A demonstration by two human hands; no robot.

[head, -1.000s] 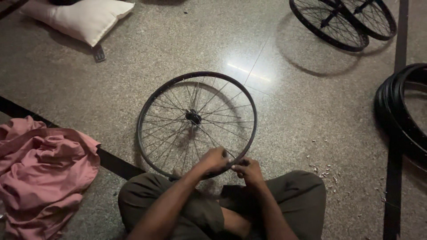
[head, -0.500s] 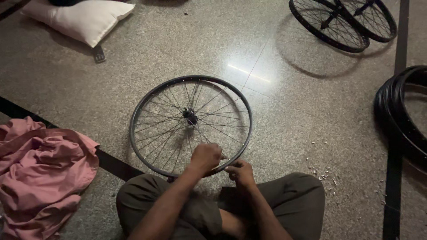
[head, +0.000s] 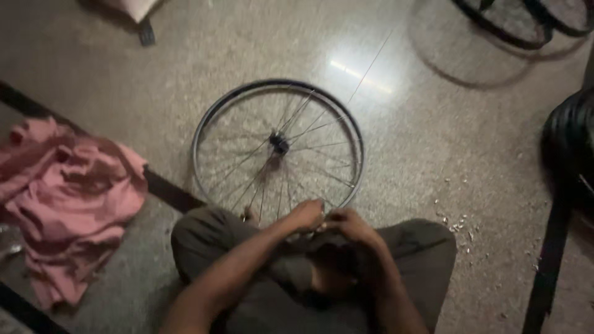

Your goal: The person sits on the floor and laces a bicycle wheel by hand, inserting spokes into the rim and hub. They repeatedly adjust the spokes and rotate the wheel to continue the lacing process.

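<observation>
left hand (head: 307, 214): fingers curled at the near edge of the bicycle wheel (head: 278, 145), pinched onto the rim or a spoke end; blur hides which.
right hand (head: 348, 223): just beside the left hand, fingers bent in at the same spot on the near rim; looks closed on something small, can't tell what.
hand spacing: fingertips nearly touching each other, both over the person's lap.
bicycle wheel: lies flat on the floor (head: 433, 154), directly in front of the knees, near edge tucked under both hands.
rim: dark with a lighter metal edge, round, no tyre on it.
hub (head: 279, 143): centre of the wheel, spokes fan out from it; some look loose or uneven.
long thin spoke or wire (head: 370, 67): runs from the wheel area up and right across the floor.
legs (head: 408, 260): crossed, grey-green trousers, either side of the hands.
small bits (head: 459, 224): pale scraps scattered on the floor to the right of the right knee.
pink cloth (head: 68, 204): crumpled heap on the floor, well left of the wheel.
dark floor strip (head: 173, 192): passes between the cloth and the wheel.
tyres (head: 572, 148): black stack at the right edge, well apart from the wheel.
other wheels (head: 526, 25): top right, partly out of view.
</observation>
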